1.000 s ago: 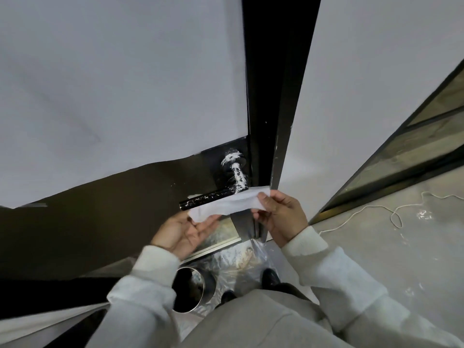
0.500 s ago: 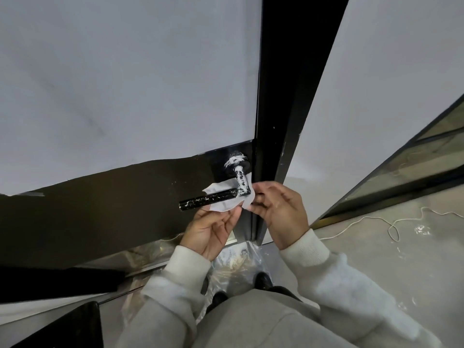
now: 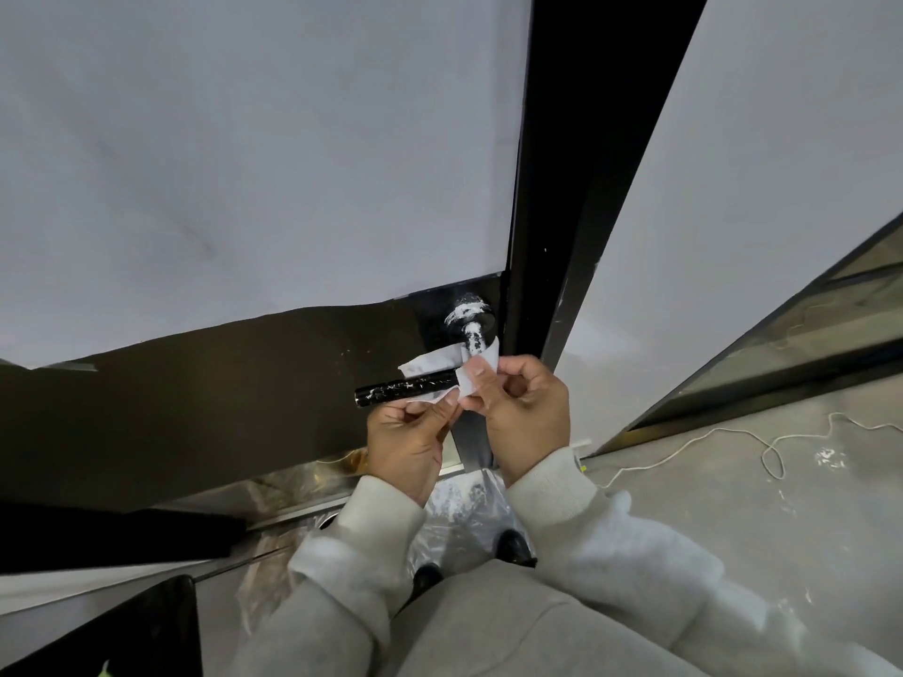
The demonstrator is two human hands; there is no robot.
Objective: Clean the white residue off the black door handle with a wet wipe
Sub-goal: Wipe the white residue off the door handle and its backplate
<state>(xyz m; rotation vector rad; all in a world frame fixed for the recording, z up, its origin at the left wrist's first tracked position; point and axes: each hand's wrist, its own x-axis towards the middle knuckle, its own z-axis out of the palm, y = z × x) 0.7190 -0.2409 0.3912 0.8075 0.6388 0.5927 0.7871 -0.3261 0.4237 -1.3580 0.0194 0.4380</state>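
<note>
The black door handle (image 3: 405,386) juts left from a round base (image 3: 468,312) on the dark door, both smeared with white residue. A white wet wipe (image 3: 430,361) is draped behind and around the lever near its bend. My right hand (image 3: 525,408) pinches the wipe's right end, with the thumb pressing it over the lever's neck. Just below the lever, my left hand (image 3: 405,439) pinches the wipe's lower edge. The lever's left end stays bare and speckled white.
The black door edge and frame (image 3: 547,188) rise right beside the handle. White film covers the door (image 3: 244,163) above. Crumpled clear plastic (image 3: 464,510) lies on the floor by my shoes, and a white cord (image 3: 733,442) trails across the concrete at right.
Both hands brought the stretched wipe up to the handle and folded it around the lever. My right thumb now presses the wipe over the lever's neck, and the hands sit closer together.
</note>
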